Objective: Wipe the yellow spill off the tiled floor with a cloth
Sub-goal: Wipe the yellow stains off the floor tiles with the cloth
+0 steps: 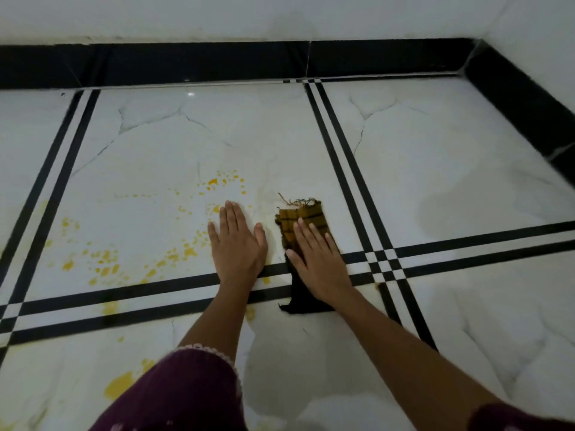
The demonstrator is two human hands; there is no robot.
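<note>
Yellow spill [102, 259] lies in scattered drops and blotches across the white tiled floor [451, 169], mostly left of my hands, with more drops [224, 181] farther back and a larger patch [119, 388] near my sleeve. A dark checked cloth [300, 219], stained yellow with a frayed far edge, lies flat on the floor. My right hand [317, 259] presses flat on top of it, fingers spread. My left hand [238, 244] rests flat on the bare tile just left of the cloth, fingers apart, holding nothing.
Black double stripes [342, 169] cross the floor between tiles. A black skirting [186, 63] runs along the white wall at the back and down the right side. My maroon sleeve [186, 393] fills the lower left.
</note>
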